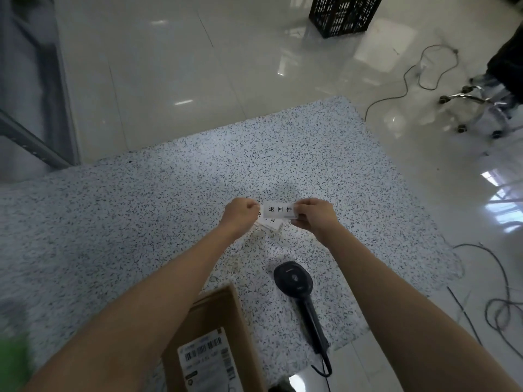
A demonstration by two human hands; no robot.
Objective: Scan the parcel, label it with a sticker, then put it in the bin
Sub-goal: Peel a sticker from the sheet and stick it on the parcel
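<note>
A white sticker (279, 209) with black characters is held above the speckled mat (141, 210). My left hand (240, 213) pinches its left end and my right hand (314, 215) pinches its right end. Just below them a small stack of the same stickers (269, 224) lies on the mat. A brown cardboard parcel (215, 315) with a white barcode label (208, 357) sits near the bottom edge, under my left forearm. A black handheld scanner (295, 280) lies on the mat to the parcel's right, handle toward me.
A black slatted crate (343, 14) stands on the glossy floor at the top. An office chair base (475, 108) is at the right, with loose cables (498, 301) lower right. Grey shelving (28, 108) runs along the left edge.
</note>
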